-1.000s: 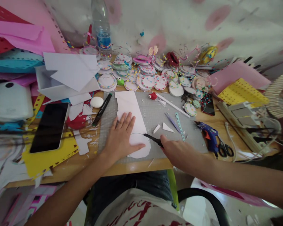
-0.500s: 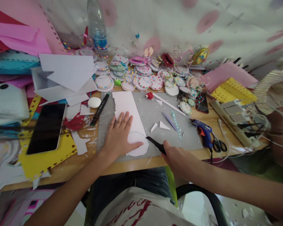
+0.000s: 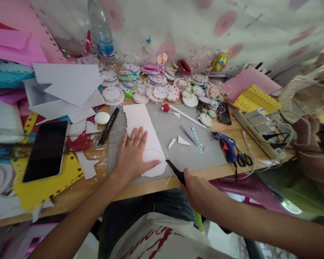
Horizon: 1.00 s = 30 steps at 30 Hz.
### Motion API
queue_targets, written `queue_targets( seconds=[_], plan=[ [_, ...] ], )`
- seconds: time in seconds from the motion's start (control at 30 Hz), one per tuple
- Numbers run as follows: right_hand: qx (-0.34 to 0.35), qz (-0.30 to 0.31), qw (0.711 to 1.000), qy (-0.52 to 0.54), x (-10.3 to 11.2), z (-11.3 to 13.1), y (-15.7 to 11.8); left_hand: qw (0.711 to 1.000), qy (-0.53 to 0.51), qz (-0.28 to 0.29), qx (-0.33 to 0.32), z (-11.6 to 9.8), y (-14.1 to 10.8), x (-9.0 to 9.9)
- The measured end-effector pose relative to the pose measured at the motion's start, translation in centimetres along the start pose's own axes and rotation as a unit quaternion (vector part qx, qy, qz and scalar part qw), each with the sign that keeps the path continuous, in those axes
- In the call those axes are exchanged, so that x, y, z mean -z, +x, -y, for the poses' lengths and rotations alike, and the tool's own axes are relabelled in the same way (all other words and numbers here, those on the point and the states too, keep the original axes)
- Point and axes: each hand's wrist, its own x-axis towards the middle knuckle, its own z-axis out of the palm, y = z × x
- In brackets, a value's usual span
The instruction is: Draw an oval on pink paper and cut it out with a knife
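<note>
My left hand point(image 3: 131, 154) lies flat with fingers spread on a white board strip point(image 3: 142, 117), pressing it against the grey cutting mat point(image 3: 205, 158). A curved line is drawn on the strip's near end, whose outer edge is roughly rounded. In my right hand point(image 3: 196, 185) is a black utility knife point(image 3: 176, 172), its dark blade pointing up and left. The blade tip is at the strip's right edge, close to the end of the drawn line; whether it touches the board I cannot tell. Small white offcuts point(image 3: 183, 141) lie to the right of the strip.
A black marker point(image 3: 108, 126) and a phone point(image 3: 47, 151) lie to the left. Decorated round pieces point(image 3: 159, 92) crowd the back. On the right are a blue glue gun point(image 3: 226, 144), scissors point(image 3: 244, 159), a power strip point(image 3: 261, 133) and another person's arm point(image 3: 307, 154).
The camera view has shifted, so the table things sit further left. The knife blade has moved slightly down along the strip's right edge. My left hand still presses the same spot.
</note>
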Motion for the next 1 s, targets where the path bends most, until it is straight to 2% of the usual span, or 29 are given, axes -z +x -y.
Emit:
queue_targets(
  seconds=[0.23,0.33,0.43,0.63,0.77,0.87,0.93,1.0],
  plan=[
    [-0.009,0.001,1.000,0.010,-1.7,-0.1,-0.6,1.000,-0.004,-0.003,-0.003,0.0,0.0,0.0],
    [0.023,-0.014,0.999,0.026,-1.7,-1.6,-0.4,1.000,-0.001,-0.001,-0.007,0.2,0.1,0.0],
    [0.056,-0.042,0.996,0.050,-0.8,-3.9,-0.2,1.000,0.002,0.009,-0.014,0.3,0.1,0.2],
    [0.019,-0.184,0.981,0.051,0.8,-7.7,3.1,0.999,-0.006,0.014,-0.041,-1.8,-2.1,0.8],
    [0.087,-0.262,0.960,0.048,1.1,-8.0,5.6,0.998,-0.009,0.014,-0.067,-3.2,-4.2,0.4],
    [0.124,-0.310,0.939,0.081,1.6,-7.1,5.9,0.997,-0.017,-0.005,-0.070,-3.5,-5.3,0.3],
    [0.157,-0.284,0.930,0.172,1.9,-6.2,5.6,0.996,-0.039,-0.028,-0.069,-3.8,-5.7,0.6],
    [0.199,-0.179,0.916,0.298,2.1,-5.1,5.3,0.994,-0.075,-0.053,-0.060,-4.2,-6.0,1.2]
  ],
)
